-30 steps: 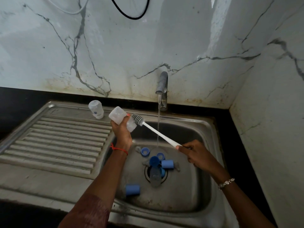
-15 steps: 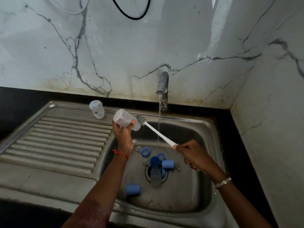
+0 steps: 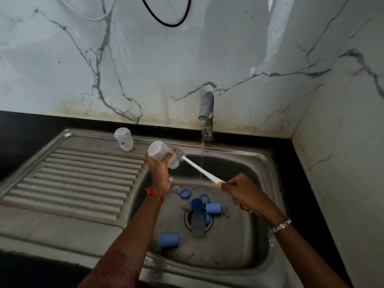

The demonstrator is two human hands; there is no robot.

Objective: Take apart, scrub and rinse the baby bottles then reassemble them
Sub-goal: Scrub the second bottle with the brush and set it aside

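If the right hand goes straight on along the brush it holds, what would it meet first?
Probably the bottle in the left hand: the brush head lies at its mouth, though depth is unclear.

1. The far wall [image 3: 207, 48] is white marble with grey veins; brown stains [image 3: 87, 109] run along its lower edge.
2. A second marble wall [image 3: 349, 163] meets it at the right.
3. A black cable [image 3: 166, 23] and a white cable [image 3: 93, 17] hang in loops high on the far wall.
4. A black counter [image 3: 25, 129] holds a steel sink [image 3: 239, 151], its ribbed draining board [image 3: 72, 179] at the left.
5. The light is dim; a pale gleam lies on the far wall.
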